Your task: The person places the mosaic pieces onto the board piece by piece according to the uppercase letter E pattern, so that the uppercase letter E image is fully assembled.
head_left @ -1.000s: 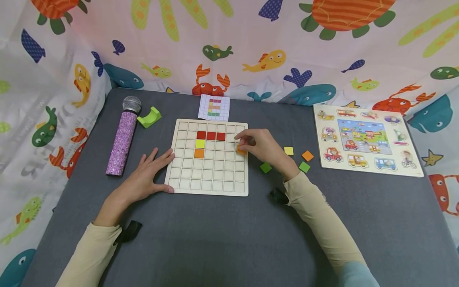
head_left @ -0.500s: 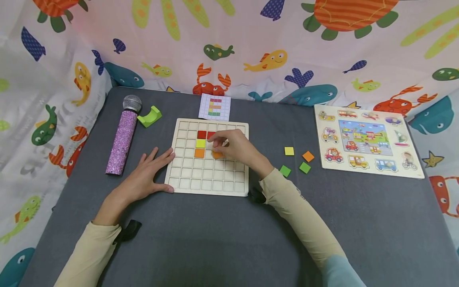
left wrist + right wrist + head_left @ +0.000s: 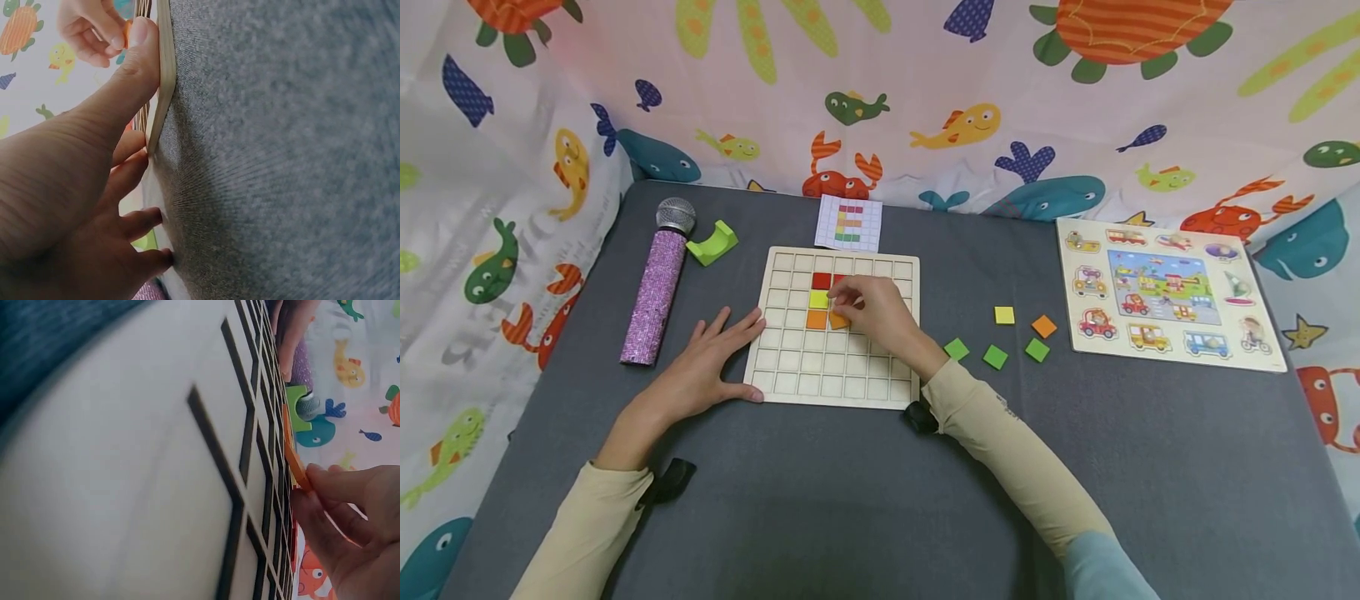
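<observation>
A wooden grid board (image 3: 823, 386) lies flat with a red tile (image 3: 822, 282), a yellow tile (image 3: 818, 300) and an orange tile (image 3: 816, 320) stacked in one column. More red shows beside the top one, partly covered by my right hand (image 3: 880, 312). Thumb and fingertips of that hand pinch a second orange tile (image 3: 298, 472), which leans at a slant over the cell right of the placed orange one. My left hand (image 3: 711, 367) spreads its fingers along the board's left side, with thumb and fingertips touching the edge, as the left wrist view also shows.
Right of the board lie a yellow tile (image 3: 1003, 315), an orange tile (image 3: 1043, 326) and several green tiles (image 3: 996, 357). A pattern card (image 3: 848, 223) sits behind the board. A glittery microphone (image 3: 655, 292) and a green curved block (image 3: 713, 244) are at left, a vehicle puzzle (image 3: 1172, 292) at right.
My right hand has carried the orange tile leftward from the board's right edge to beside the placed orange tile. The green tiles its arm covered now show. The left hand stays put.
</observation>
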The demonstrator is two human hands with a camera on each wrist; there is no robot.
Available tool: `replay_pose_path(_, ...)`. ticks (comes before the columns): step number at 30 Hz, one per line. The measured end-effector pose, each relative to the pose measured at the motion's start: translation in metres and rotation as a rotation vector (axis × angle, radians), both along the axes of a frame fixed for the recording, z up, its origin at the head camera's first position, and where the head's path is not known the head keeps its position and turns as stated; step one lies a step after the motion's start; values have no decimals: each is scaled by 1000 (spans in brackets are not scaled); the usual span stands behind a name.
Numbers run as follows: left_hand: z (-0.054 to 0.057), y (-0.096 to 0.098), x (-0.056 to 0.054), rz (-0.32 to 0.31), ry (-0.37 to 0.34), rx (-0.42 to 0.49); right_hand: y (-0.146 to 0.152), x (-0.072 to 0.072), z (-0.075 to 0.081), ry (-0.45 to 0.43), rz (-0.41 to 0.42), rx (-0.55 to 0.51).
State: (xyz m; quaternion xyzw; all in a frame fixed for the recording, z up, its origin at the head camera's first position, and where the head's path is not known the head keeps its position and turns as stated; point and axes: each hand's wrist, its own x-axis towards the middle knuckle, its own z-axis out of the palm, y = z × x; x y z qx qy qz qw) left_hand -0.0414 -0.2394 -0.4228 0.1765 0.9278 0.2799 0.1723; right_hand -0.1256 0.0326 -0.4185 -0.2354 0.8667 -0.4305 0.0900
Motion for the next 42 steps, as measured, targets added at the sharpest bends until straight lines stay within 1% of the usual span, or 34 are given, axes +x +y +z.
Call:
replay_pose_path(8, 0, 1, -1, -1, -6, -1, 0, 3, 2, 30, 28, 135)
replay_pose_path(11, 0, 2, -1, -2, -4, 3, 0, 4, 3, 32, 33, 169)
replay_pose_path(14, 1, 3, -2, -3, 3, 7, 1, 4, 4, 29, 39, 176)
replay_pose_path(17, 1, 4, -2, -7, 12, 15, 5, 3, 5, 27, 61, 153)
replay_pose_path(20, 1, 5, -2, -10, 18, 21, 16, 2, 8, 21, 91, 119)
replay_pose_path(22, 0, 4, -2, -8, 17, 21, 27, 3, 10, 19, 101, 98)
replay_pose_path(24, 0, 4, -1, -8, 17, 22, 42, 4, 12, 20, 90, 79)
replay_pose_path(27, -1, 2, -1, -6, 17, 22, 66, 5, 14, 38, 47, 63)
replay_pose_path(29, -1, 1, 0, -6, 16, 22, 82, 6, 15, 51, 4, 61)
replay_pose_path(35, -1, -1, 1, -1, 5, 16, 133, 12, 17, 66, -113, 97)
replay_pose_path(38, -2, -1, 1, -4, 8, 11, 160, 15, 14, 90, -152, 126)
replay_pose_path(42, -2, -1, 2, -6, 17, 12, 195, 21, 7, 145, -208, 169)
